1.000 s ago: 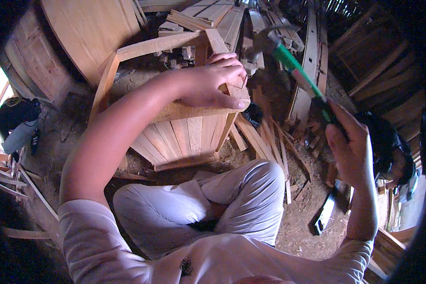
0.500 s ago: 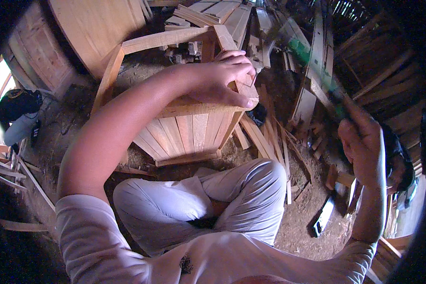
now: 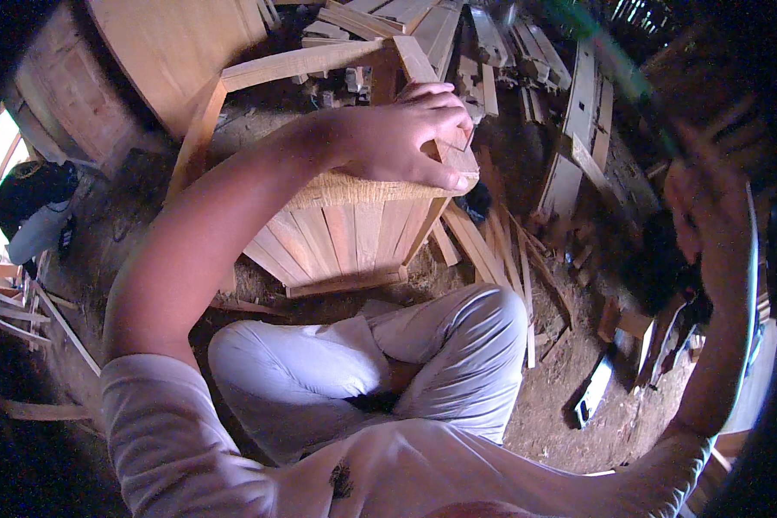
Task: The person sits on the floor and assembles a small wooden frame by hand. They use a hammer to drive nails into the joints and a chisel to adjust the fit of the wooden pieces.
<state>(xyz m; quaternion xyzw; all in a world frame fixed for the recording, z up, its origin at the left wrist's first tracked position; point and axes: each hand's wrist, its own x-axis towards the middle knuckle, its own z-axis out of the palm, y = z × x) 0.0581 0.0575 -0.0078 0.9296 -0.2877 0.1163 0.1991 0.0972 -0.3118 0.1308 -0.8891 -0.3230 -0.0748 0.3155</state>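
My left hand (image 3: pixel 419 138) is closed round a wooden rail (image 3: pixel 416 62) at the right corner of a frame, its thumb by the rail's near end. The frame's near side is a panel of upright wooden slats (image 3: pixel 345 237) that narrows toward the ground. At the far right, raised beside the scattered planks, my right hand (image 3: pixel 706 203) is wrapped round a long, thin green tool (image 3: pixel 626 78). That tool slants up and left, smeared by motion, so its kind cannot be made out.
Long boards (image 3: pixel 570 164) and offcuts lie to the right. A handsaw-like blade (image 3: pixel 593 393) rests on the dirt floor. Large curved wooden panels (image 3: pixel 177 60) stand at the back left. Thin sticks (image 3: pixel 65 328) lie at the left. My crossed legs (image 3: pixel 363 363) sit close before the frame.
My right hand has swung up and outward to the right, taking the green tool with it. My left hand keeps its hold on the rail, and the frame has barely shifted.
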